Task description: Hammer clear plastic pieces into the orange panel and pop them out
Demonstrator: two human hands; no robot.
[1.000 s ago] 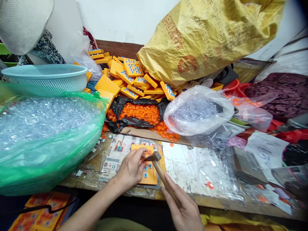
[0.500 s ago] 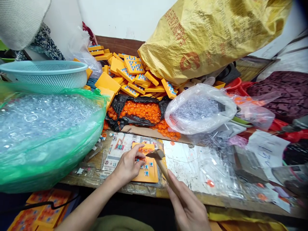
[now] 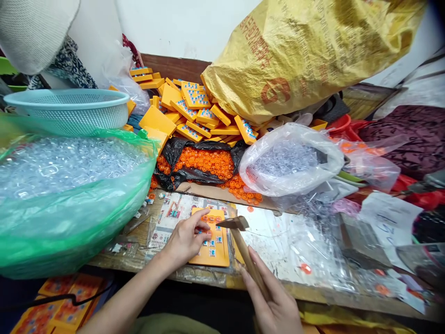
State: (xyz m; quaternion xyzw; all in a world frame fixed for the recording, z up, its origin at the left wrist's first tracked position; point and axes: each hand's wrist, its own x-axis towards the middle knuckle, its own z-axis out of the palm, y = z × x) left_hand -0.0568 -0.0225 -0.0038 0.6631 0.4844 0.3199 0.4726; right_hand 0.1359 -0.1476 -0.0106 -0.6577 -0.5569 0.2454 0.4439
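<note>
On the worktop lies an orange-yellow panel (image 3: 219,253) with blue squares and a few orange rings on it. My left hand (image 3: 186,241) rests at the panel's left side, fingers curled over it near an orange ring; whether they pinch one is hard to make out. My right hand (image 3: 273,297) is wrapped round the wooden handle of a hammer (image 3: 238,224). The hammer's head hangs by the panel's upper right, with its pointed end toward my left fingers. Under the panel is a printed sheet (image 3: 167,218).
Behind are a black bag of orange rings (image 3: 205,162), a white bag of clear pieces (image 3: 288,157) and piled yellow panels (image 3: 191,106). A green bag (image 3: 76,222) and a blue basket (image 3: 66,109) stand left. A yellow sack (image 3: 278,69) leans behind.
The hammer's head has moved slightly right, off the panel's upper right part, its handle tilting with my right hand. My left hand has stayed almost in place. The view has shifted slightly.
</note>
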